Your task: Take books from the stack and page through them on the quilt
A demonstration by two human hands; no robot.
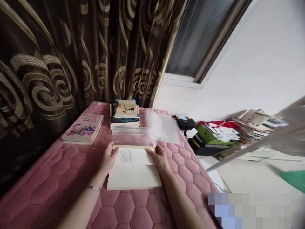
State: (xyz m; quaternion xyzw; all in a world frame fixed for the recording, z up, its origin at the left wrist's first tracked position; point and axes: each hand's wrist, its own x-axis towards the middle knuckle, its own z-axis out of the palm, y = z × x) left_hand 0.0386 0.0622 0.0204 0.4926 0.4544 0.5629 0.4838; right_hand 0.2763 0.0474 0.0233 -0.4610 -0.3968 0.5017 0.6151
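Note:
A pale open book [134,176] lies on the pink quilted mattress [131,210], with a part-width page of small print across its upper half. My left hand [110,159] pinches the book's upper left edge, thumb on top. At the upper right edge my right hand [160,157] grips in the same way, thumb over the printed page. Beyond the book's far edge, a clear plastic book cover [133,139] stretches between the hands. How it joins the book is hard to see. The fingertips under the edge are hidden.
Left of the book lies a small stack of pink picture-cover books [83,127]. A taller book pile [126,109] stands at the back, beside loose clear plastic sheets [164,127]. Patterned curtains [71,57] hang behind. Papers and bags [219,133] clutter the floor at right, near a fan [290,133].

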